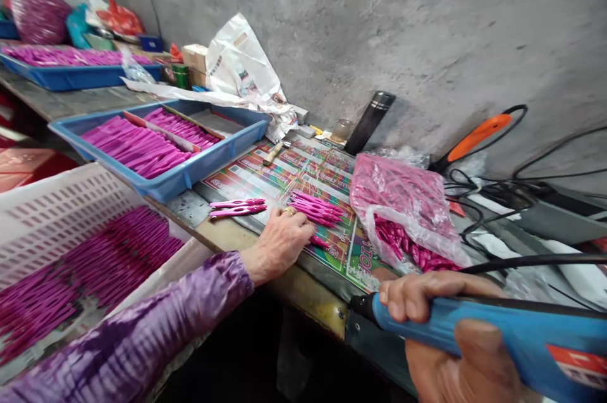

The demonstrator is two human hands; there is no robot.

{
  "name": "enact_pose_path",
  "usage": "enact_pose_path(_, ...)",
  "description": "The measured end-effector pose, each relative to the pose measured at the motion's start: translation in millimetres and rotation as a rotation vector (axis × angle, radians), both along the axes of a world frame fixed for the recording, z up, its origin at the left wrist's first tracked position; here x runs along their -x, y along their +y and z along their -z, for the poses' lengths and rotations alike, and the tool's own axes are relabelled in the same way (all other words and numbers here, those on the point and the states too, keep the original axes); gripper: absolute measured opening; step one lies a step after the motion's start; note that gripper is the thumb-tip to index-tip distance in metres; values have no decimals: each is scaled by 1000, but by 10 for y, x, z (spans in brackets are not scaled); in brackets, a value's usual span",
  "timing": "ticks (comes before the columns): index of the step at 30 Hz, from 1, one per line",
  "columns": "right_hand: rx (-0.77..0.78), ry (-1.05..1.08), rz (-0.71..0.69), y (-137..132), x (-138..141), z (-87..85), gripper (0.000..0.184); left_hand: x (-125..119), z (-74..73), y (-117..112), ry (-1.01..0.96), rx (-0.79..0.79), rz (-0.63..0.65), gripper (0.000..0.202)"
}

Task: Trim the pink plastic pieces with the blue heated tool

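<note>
The right hand [439,327] grasps a blue electric tool [521,333] with a black cord, near the front edge of the desk [298,289]. The left hand [279,245] lies open on a printed sheet [327,169], just beside a small pile of pink plastic pieces [315,210].

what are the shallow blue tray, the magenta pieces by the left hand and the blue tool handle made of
The shallow blue tray looks like moulded plastic, smooth with a soft sheen. The slim magenta pieces by the left hand look like glossy plastic, evenly coloured. The blue tool handle in the right hand seems hard plastic, from its smooth shine, though uncertain.
</note>
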State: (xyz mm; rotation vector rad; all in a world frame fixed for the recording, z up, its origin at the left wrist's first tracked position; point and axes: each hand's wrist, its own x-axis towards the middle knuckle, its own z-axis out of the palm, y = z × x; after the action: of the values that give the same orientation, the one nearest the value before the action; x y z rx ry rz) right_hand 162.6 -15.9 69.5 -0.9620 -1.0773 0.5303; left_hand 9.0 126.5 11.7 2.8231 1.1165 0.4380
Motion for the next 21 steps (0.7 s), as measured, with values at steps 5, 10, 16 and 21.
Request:
enact_pose_path(5, 0, 10, 83, 45, -64, 63, 19, -128, 45, 41, 65, 9, 87, 22)
enact_pose_path(10, -33, 110, 141, 137, -95, 146, 18, -107, 137, 45, -9, -47, 82, 18)
enact_pose_path(16, -85, 148, 182, 292, -119, 216, 23, -70, 161, 38, -304, 33, 81, 10)
enact_pose_path(21, -114, 162, 202, 411, -125, 262, 23, 12, 130, 9, -604, 171, 132, 7)
